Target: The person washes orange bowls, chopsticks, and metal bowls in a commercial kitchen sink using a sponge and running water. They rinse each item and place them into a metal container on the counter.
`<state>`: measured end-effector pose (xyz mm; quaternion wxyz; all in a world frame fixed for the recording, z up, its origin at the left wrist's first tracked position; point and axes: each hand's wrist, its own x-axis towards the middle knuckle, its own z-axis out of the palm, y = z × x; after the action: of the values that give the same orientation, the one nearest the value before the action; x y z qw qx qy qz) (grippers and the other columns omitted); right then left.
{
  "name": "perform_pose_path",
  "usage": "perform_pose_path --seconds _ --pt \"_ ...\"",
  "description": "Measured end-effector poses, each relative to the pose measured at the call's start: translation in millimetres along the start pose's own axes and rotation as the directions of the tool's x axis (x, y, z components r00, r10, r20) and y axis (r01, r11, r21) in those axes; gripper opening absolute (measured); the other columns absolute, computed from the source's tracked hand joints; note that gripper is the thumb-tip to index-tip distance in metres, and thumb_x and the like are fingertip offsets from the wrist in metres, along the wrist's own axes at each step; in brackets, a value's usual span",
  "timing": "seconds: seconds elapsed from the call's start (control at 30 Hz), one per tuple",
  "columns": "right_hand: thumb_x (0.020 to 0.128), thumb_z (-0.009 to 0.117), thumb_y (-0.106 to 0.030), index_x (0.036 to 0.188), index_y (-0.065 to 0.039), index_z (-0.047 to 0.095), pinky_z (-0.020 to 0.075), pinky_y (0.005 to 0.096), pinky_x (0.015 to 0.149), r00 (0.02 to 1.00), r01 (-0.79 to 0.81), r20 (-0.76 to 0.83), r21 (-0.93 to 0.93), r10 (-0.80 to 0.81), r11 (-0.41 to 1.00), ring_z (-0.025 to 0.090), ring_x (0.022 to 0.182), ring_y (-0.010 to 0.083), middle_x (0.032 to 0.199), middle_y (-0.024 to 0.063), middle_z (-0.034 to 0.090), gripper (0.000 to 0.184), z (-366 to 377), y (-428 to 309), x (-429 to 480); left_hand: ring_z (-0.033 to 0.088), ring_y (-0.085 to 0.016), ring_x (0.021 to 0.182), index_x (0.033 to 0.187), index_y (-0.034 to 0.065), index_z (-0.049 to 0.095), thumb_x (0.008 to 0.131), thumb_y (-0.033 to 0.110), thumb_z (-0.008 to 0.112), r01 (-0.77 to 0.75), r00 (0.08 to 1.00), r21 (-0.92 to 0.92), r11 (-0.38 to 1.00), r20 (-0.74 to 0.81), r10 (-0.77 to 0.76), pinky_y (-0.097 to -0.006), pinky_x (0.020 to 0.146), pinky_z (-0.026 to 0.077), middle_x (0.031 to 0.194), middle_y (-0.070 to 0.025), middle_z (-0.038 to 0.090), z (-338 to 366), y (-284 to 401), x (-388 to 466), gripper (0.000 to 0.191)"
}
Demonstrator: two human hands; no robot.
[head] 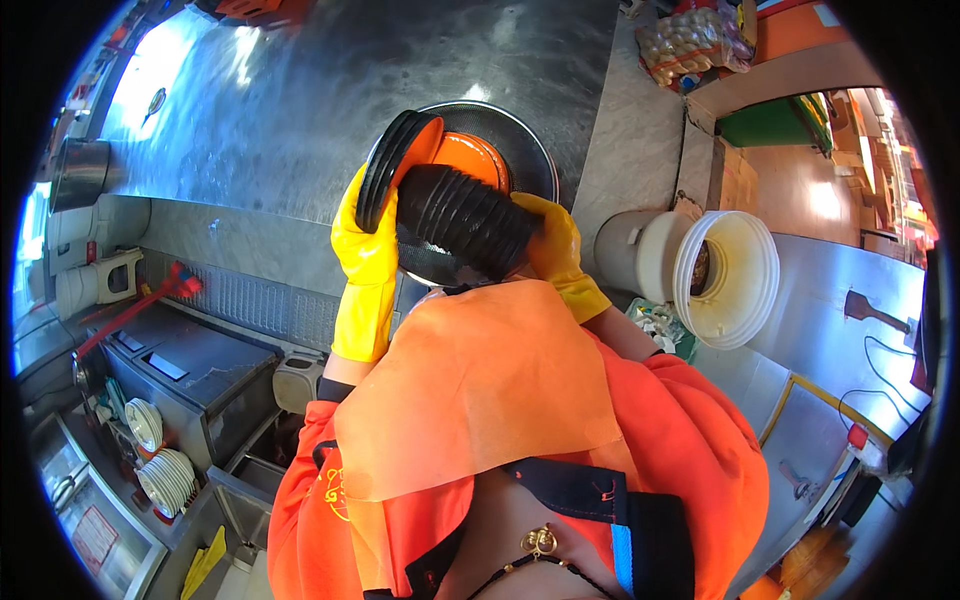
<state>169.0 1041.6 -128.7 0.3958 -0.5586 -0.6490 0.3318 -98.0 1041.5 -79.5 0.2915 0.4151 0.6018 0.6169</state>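
My left hand (365, 251), in a yellow rubber glove, grips a short stack of dishes (388, 169), black outside and orange inside, tilted on edge. My right hand (559, 238), gloved the same way, holds the near end of a longer stack of nested black bowls (469, 217) lying on its side. Its fingers are partly hidden behind that stack. Both stacks are over a round mesh basket (534, 154) with a metal rim. Glossy orange dishes (472, 157) lie inside the basket, partly covered by the black stacks.
White plastic buckets (726, 281) stand at the right, near a mesh bag of round produce (690, 41). A metal cabinet (187, 360) is at the left, with a red-handled brush (139, 307) above it. White plates (166, 480) stand racked below. A metal pot (79, 174) stands far left.
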Motion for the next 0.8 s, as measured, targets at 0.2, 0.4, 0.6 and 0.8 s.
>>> perform_pose_path --seconds 0.2,0.4,0.6,0.8 --pt "0.080 0.079 -0.006 0.111 -0.005 0.058 0.0571 0.0408 0.091 0.896 0.443 -0.021 0.108 -0.443 0.890 0.071 0.105 0.0388 0.127 0.0252 0.068 0.037 -14 5 5 0.067 -0.018 0.113 0.133 0.0007 0.066 0.090 0.001 0.078 0.061 0.995 0.018 0.998 -0.081 -0.060 -0.0322 0.103 0.051 0.123 -0.0092 0.071 -13 8 -15 0.044" --pt "0.083 0.071 0.000 0.109 -0.001 0.063 0.0560 0.0413 0.095 0.858 0.397 0.326 0.070 -0.397 0.915 0.069 0.110 0.0414 0.133 0.0251 0.065 0.027 -49 5 13 0.067 -0.018 0.113 0.133 0.0005 0.065 0.090 0.001 0.078 0.095 0.988 0.061 0.994 -0.128 -0.087 -0.0321 0.103 0.051 0.122 -0.0096 0.072 -23 6 -22 0.045" --pt "0.093 0.056 0.004 0.119 0.000 0.068 0.0520 0.0395 0.102 0.850 0.274 0.415 0.179 -0.325 0.945 0.065 0.121 0.0384 0.136 0.0223 0.065 0.029 -74 2 53 0.069 -0.016 0.107 0.128 -0.0002 0.067 0.087 0.006 0.083 0.078 0.983 0.034 0.996 -0.172 -0.071 -0.0309 0.098 0.052 0.118 -0.0079 0.074 -21 7 -24 0.044" --pt "0.089 0.077 -0.039 0.134 0.004 0.059 0.0513 0.0386 0.101 0.896 -0.310 0.308 -0.083 0.320 0.947 0.064 0.123 0.0365 0.130 0.0274 0.066 0.064 13 3 116 0.068 -0.016 0.106 0.129 -0.0002 0.067 0.087 0.008 0.084 0.065 0.983 0.065 0.996 -0.174 -0.053 -0.0305 0.098 0.052 0.117 -0.0076 0.074 -20 12 -25 0.045"
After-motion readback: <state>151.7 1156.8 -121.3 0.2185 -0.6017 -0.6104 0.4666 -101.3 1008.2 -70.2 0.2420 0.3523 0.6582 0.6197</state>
